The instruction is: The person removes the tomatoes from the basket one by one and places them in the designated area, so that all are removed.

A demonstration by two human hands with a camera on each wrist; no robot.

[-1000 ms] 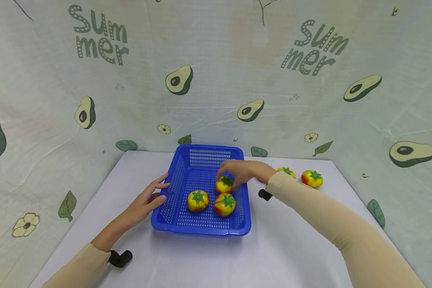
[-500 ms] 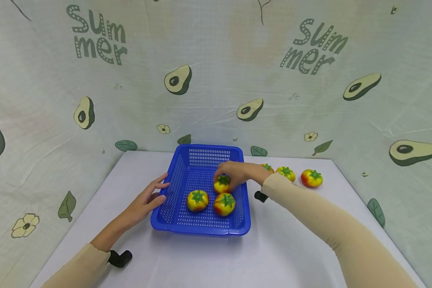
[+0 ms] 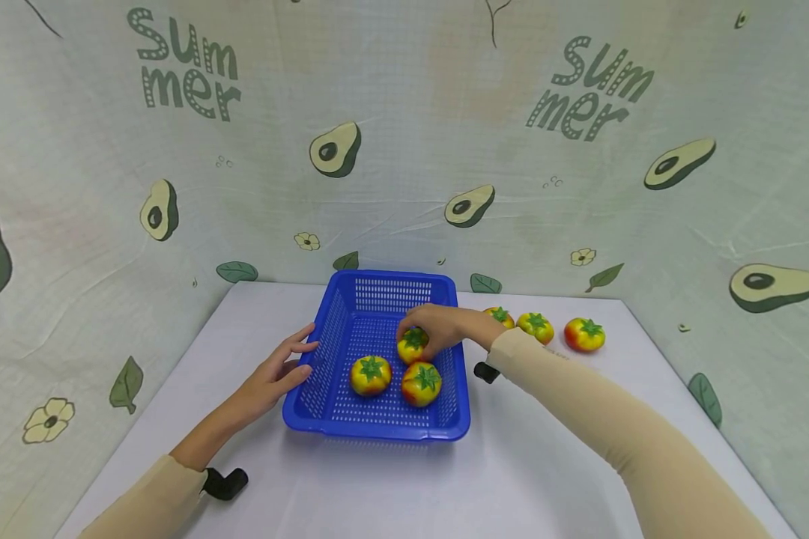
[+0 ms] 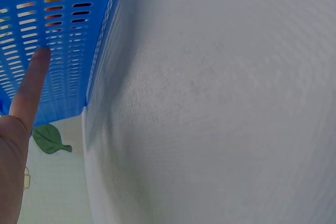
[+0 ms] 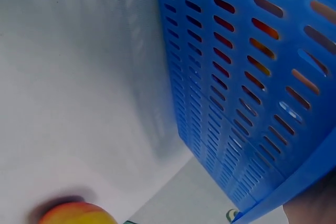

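Observation:
A blue plastic basket [image 3: 377,433] with slotted walls stands on the table. My right hand [image 3: 438,328] reaches in over its right side, fingers curled round a yellow-and-red tomato [image 3: 413,349] with a green leafy top. Two similar tomatoes lie nearer the front of the basket: one on the left [image 3: 371,376], one on the right [image 3: 421,385], close under the held one. My left hand [image 3: 270,379] rests its fingertips along the left rim. A straight finger [image 4: 32,85] lies against the slotted outer wall in the left wrist view; the right wrist view hides most of the right hand.
On the table [image 3: 539,449], right of the basket, sit three more tomatoes: one partly behind the right forearm [image 3: 500,317], one beside it [image 3: 535,327], one farther right [image 3: 584,335]. A printed cloth [image 3: 404,150] hangs behind and along the sides.
The right hand has shifted slightly left with the tomato it holds inside the basket. Its forearm now uncovers more of the tomatoes on the table. The left hand has stayed put.

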